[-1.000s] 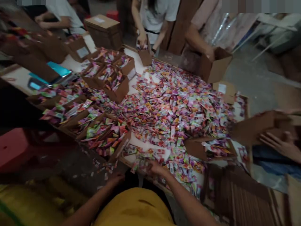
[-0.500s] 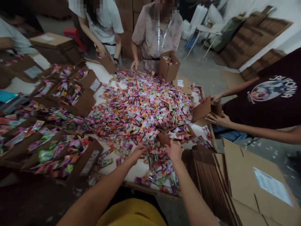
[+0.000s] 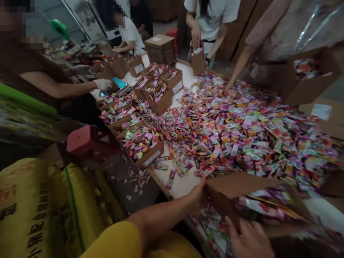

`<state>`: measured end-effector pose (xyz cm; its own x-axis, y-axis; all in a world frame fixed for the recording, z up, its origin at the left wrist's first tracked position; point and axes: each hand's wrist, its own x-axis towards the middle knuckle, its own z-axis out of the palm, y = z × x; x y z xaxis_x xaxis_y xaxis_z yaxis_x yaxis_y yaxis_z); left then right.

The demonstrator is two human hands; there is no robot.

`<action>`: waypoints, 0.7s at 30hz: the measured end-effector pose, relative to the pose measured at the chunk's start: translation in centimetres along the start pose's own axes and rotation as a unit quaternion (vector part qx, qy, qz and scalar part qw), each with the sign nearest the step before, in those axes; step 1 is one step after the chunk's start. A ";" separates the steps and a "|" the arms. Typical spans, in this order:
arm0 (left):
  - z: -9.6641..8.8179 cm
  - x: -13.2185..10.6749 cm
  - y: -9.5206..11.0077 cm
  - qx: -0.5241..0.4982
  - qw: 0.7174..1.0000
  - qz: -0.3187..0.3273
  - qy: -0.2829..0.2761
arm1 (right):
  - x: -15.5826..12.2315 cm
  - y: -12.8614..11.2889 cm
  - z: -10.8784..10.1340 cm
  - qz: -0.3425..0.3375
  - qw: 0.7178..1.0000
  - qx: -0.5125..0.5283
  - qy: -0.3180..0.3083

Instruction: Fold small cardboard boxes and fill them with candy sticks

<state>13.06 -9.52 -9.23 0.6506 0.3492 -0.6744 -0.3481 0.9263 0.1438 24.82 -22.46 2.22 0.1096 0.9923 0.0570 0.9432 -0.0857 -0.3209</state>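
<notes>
At the near edge of the counter (image 3: 185,183), we see a brown cardboard box (image 3: 236,184), open at the top and tilted, held between the person's two hands. It is matte, with sharp folded edges, and is loaded with glossy flat sachets. The left hand (image 3: 198,195) has its fingers closed around the box's left corner, thumb on the upper rim. The right hand (image 3: 248,240) lies low against the box's near wall with its fingers spread upward. Motion blur there keeps us from telling whether they clamp the card or merely press it.

Just beyond the box, a broad heap of small rectangular sachets (image 3: 242,125) covers most of the pale, smooth counter, their shiny wrappers pink, purple, orange and green. Loose ones trail over the bare strip near the left hand.

Along the counter's left side stands a row of open cardboard trays (image 3: 145,147), each packed with the same sachets, and a white label shows on the nearest one's end. A sealed corrugated carton (image 3: 161,48) sits at the far end.

A red plastic stool (image 3: 86,141) stands beside the counter, and a coarse yellow woven sack (image 3: 32,208) with dark print fills the lower left. A co-worker's gloved hand (image 3: 103,84) reaches in from the left, and another co-worker across the counter holds a small filled box (image 3: 198,59) upright.
</notes>
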 end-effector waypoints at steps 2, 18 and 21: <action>-3.9 -5.4 2.8 -0.034 0.994 0.077 0.067 | 2.5 -5.9 0.6 -0.049 0.996 0.058 -0.045; -19.0 -14.2 14.5 -0.172 0.898 0.213 0.346 | 15.7 -27.1 9.7 -0.089 0.947 0.046 -0.305; -18.7 -13.3 16.1 -0.119 0.909 0.194 0.350 | 17.0 -27.9 9.8 -0.094 0.946 0.076 -0.301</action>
<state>-13.81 -1.92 -11.50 -0.1122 0.3900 -0.9139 -0.6505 0.6664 0.3643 -2.65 -2.33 2.89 -0.2970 0.8631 -0.4084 0.8675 0.0652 -0.4931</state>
